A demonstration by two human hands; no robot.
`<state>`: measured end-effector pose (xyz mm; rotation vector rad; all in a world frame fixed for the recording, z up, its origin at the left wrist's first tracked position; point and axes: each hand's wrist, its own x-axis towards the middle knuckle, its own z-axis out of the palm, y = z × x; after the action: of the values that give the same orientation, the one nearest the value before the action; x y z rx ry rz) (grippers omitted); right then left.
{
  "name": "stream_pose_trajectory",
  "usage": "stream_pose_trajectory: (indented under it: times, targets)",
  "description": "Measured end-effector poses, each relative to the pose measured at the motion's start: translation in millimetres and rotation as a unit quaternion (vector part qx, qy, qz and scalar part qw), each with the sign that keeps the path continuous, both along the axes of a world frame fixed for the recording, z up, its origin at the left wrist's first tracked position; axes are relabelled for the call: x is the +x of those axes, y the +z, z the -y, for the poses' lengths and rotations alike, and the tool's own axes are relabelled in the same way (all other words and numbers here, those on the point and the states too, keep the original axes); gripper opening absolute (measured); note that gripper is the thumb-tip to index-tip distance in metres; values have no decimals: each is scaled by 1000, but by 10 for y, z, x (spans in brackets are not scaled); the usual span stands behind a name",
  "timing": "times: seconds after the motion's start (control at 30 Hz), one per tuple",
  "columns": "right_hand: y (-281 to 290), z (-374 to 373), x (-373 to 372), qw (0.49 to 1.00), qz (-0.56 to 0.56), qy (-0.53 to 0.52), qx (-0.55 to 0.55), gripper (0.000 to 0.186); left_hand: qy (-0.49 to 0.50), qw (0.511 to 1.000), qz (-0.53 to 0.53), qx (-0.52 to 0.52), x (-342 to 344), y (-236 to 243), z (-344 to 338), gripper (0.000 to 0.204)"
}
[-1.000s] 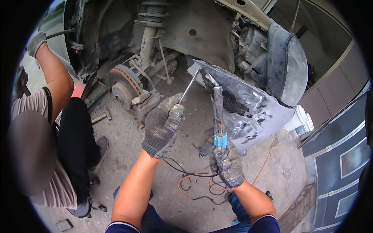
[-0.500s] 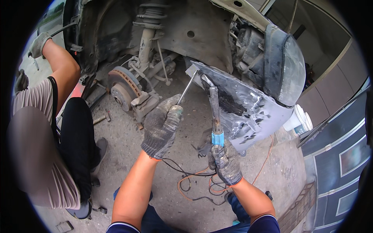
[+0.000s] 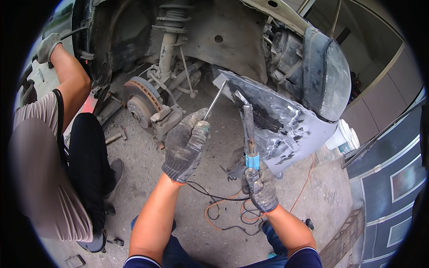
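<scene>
In the head view, note both hands occupied. Left hand (image 3: 185,145), in a grimy grey knitted glove: fingers wrapped around the lower end of a thin, straight, silvery metal rod (image 3: 216,102), tip at the upper left corner of a large, curved, grey panel with black patches and glossy streaks (image 3: 313,143); contact at the tip too fine to tell. Right hand (image 3: 260,190), gloved alike: clasped around a slender tool with a bright blue collar and a long sooty metal tube (image 3: 249,134), seemingly a hot-air type, far end at the panel's upper left part, near the rod's tip. Panel location: right of centre, just below a dusty, rounded, dark grey lamp-like housing (image 3: 328,76).

For good work, hold the rod steady, move the tube's end in short, even strokes, and avoid dwelling on one spot. Treat the tube as possibly hot; grip only behind the collar, well away from the left glove.

Mind the panel's left edge, running down beside the tube. Expect tighter room above, under the dusty, grey-brown wheel-arch wall (image 3: 241,49), and leftward, toward the round, rusty metal brake disc (image 3: 139,111). Draw back downward over the grey concrete floor (image 3: 192,214), watching the looped black and orange cables (image 3: 225,198).
</scene>
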<state>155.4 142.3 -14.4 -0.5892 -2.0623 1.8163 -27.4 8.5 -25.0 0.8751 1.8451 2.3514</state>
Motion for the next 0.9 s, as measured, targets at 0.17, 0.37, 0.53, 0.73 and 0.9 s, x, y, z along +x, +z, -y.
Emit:
stream_pose_trajectory:
  times: [0.17,0.37,0.53,0.73,0.9]
  targets:
    - [27,-3,75,1000,-8,-8,6,31,-20,1000,14,3,-1,29,-2,31]
    - [43,-24,-64,999,8,10,36,33,-33,998,44,14,6,59,31,30]
    - [80,15,55,1000,-8,2,-19,36,-40,998,41,19,3,46,19,30]
    - [154,38,-85,999,4,26,-29,36,-28,999,37,25,0,33,16,29]
    - [112,31,29,1000,-10,9,-28,35,-37,998,38,25,-3,33,23,29]
